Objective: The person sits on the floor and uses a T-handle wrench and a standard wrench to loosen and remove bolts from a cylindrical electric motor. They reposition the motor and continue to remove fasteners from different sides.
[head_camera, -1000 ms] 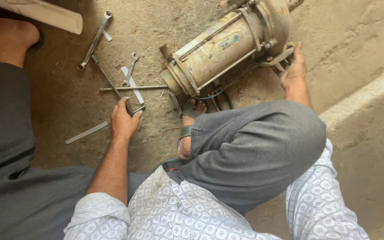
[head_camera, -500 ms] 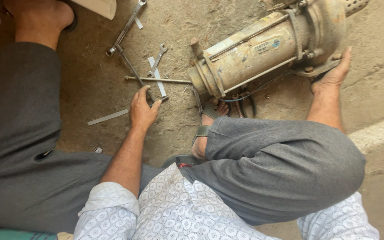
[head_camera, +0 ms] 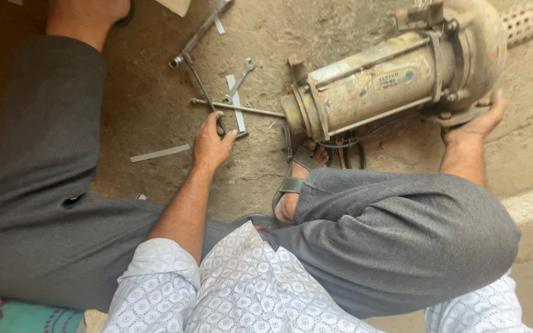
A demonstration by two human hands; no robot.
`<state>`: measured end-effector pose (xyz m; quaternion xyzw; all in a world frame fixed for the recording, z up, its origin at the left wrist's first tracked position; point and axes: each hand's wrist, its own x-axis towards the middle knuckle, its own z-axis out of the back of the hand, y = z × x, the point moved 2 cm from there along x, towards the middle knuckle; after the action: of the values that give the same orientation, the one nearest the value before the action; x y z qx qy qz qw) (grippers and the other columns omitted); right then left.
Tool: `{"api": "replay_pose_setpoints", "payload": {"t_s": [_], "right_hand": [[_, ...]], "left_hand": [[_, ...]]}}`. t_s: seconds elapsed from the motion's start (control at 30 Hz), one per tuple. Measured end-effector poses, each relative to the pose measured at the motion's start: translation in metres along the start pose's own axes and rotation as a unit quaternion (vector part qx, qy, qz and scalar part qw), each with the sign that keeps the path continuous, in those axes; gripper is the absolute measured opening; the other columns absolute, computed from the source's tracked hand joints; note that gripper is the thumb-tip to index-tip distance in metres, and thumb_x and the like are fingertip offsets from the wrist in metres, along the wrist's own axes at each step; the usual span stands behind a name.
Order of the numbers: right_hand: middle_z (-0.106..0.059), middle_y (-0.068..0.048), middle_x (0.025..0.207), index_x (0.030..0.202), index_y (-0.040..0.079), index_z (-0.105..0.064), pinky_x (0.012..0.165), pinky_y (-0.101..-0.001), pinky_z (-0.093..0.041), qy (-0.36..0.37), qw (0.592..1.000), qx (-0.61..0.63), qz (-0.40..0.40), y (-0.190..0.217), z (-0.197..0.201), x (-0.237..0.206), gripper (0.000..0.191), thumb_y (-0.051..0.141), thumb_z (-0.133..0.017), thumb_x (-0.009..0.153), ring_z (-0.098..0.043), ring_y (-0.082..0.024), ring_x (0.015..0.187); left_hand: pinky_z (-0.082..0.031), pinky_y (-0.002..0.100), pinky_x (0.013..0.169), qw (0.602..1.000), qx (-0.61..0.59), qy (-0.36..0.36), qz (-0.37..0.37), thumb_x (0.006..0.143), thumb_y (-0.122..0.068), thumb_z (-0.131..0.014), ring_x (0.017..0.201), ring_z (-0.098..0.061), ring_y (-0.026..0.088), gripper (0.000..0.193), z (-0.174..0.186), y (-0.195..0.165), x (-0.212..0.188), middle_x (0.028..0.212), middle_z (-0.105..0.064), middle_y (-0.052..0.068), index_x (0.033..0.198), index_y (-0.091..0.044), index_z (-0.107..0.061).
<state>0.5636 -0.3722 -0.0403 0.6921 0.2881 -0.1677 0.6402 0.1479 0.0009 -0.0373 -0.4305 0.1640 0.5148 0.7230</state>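
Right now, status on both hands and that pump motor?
Left hand on the thin metal tools on the floor. Right hand cupping the rusty beige pump motor. Sandalled foot beneath it.

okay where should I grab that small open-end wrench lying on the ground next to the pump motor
Probably by its bare shank, from above. The wrench lies flat on the concrete, crossing a flat metal strip and a thin rod, with its open jaw end up by the top.

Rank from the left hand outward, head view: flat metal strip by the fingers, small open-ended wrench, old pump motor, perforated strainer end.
From the left hand:
1. Flat metal strip, at the fingertips, just above.
2. Small open-ended wrench, further up, crossing the strip.
3. Old pump motor, to the right.
4. Perforated strainer end, far top right.
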Motion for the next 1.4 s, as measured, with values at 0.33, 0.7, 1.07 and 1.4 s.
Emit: {"api": "replay_pose_setpoints", "payload": {"t_s": [0.33,0.7,1.07,1.4], "right_hand": [[-0.047,-0.019,0.151,0.155,0.006,-0.039,0.111,-0.0547,-0.049,-0.203,0.978,0.038,0.015,-0.047,0.04,-0.124,0.081,0.058,-0.045,0.093,-0.051,-0.036,0.139],[-0.052,-0.019,0.144,0.15,0.007,-0.044,0.106,-0.0526,-0.052,-0.256,0.964,0.058,-0.038,-0.106,0.072,-0.186,0.081,0.063,-0.044,0.092,-0.055,-0.035,0.132],[-0.057,-0.018,0.138,0.145,0.008,-0.049,0.101,-0.0504,-0.054,-0.273,0.959,0.027,-0.063,-0.086,0.061,-0.23,0.081,0.069,-0.042,0.092,-0.059,-0.034,0.125],[-0.061,-0.017,0.132,0.141,0.008,-0.054,0.097,-0.0484,-0.057,-0.252,0.965,-0.055,-0.055,-0.023,-0.012,-0.184,0.082,0.073,-0.041,0.091,-0.063,-0.033,0.119]], "left_hand": [[-0.055,0.044,0.087,0.996,-0.033,-0.006,-0.079,0.086,-0.032,-0.081,0.097,-0.069,0.029,0.055,-0.004,-0.001,0.003,0.105,-0.072,0.014,0.133,-0.011,-0.061],[-0.054,0.046,0.092,0.983,-0.068,0.022,-0.167,0.085,-0.049,-0.08,0.108,-0.07,0.036,0.068,-0.014,-0.02,-0.013,0.119,-0.072,0.022,0.134,-0.008,-0.06],[-0.055,0.046,0.092,0.98,-0.142,0.119,-0.076,0.085,-0.067,-0.07,0.111,-0.07,0.036,0.08,-0.049,-0.021,-0.011,0.12,-0.07,0.025,0.132,-0.003,-0.057],[-0.052,0.047,0.071,0.985,-0.123,-0.012,-0.117,0.083,-0.06,-0.079,0.079,-0.068,0.032,0.058,-0.028,-0.055,-0.018,0.085,-0.072,0.017,0.092,-0.005,-0.066]]}}
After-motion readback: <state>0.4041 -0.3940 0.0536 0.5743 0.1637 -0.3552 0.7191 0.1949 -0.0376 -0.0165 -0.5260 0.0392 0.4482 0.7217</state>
